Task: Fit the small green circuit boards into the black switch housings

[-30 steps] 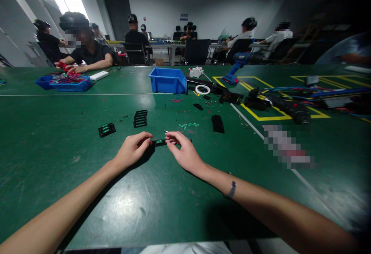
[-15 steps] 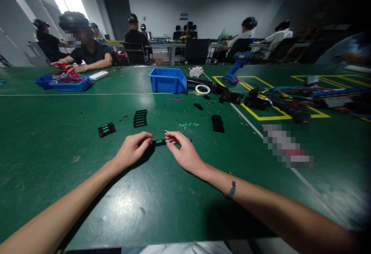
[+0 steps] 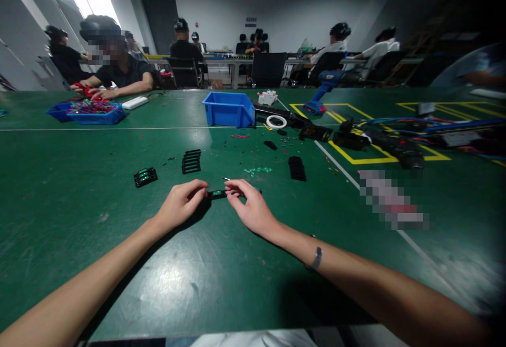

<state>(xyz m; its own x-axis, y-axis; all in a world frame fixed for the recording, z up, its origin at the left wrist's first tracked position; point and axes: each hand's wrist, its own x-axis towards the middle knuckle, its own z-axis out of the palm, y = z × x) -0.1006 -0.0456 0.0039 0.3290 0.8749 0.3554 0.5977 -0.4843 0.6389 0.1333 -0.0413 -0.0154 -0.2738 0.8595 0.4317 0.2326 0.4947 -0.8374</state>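
Between my two hands on the green table (image 3: 205, 278) lies a small black part with green inserts (image 3: 217, 194). My left hand (image 3: 181, 203) pinches its left end, fingers curled. My right hand (image 3: 250, 205) grips its right end with thumb and fingertips pressed together. A thin metal pin (image 3: 226, 180) lies just beyond my right fingers. A scatter of tiny green pieces (image 3: 258, 170) lies a little farther back.
Black parts lie ahead: one with green inserts (image 3: 145, 176), a stack of frames (image 3: 192, 161), a black block (image 3: 297, 169). Farther back stand a blue bin (image 3: 230, 109), a white tape roll (image 3: 276, 122), power tools and cables (image 3: 395, 144). A person sits at a blue tray (image 3: 89, 112) at the far left.
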